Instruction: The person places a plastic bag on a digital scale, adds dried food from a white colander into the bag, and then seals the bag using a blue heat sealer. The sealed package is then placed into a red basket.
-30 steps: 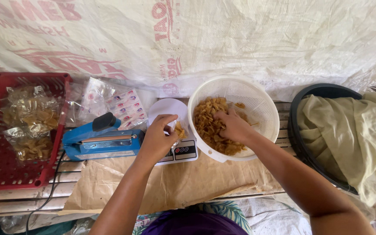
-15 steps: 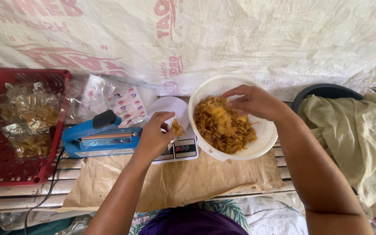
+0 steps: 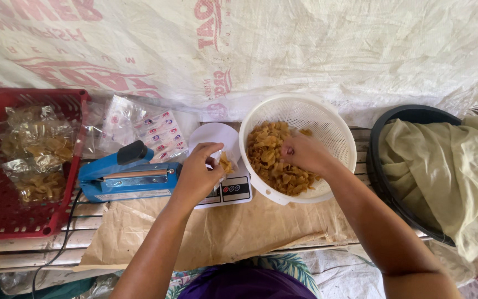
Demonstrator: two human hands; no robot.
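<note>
So the right hand (image 3: 304,154) is down in the white colander (image 3: 327,130), fingers curled into the heap of golden chips (image 3: 275,166). It looks closed on some of them, though the fingertips are buried so I can't see exactly what it's got. The chips fill the lower left half of the colander; the upper right of its mesh wall is bare.

The left hand (image 3: 197,174) is pinched around a small clear bag (image 3: 225,163) with a few chips in it, held over the scale (image 3: 233,189). The bag's mouth faces right, toward the colander, and its long axis runs roughly up-down in the view, though most of it hides behind the fingers. The scale's round white plate (image 3: 214,135) sticks out past the hand at the top.

Layout-wise it's tight. The colander's left rim sits just beside the scale, touching or nearly, can't tell. The blue sealer (image 3: 131,177) lies with its long axis left-right, butted right up to the scale's left side, black knob on top. Left of that is a red basket (image 3: 29,221) with filled bags, and loose empty bags (image 3: 156,130) lie behind the sealer. On the far right, a black tub (image 3: 385,182) with an olive cloth (image 3: 449,166) sits near the colander. The roomiest spot is the brown paper (image 3: 222,232) in front of the scale, between the two forearms.
</note>
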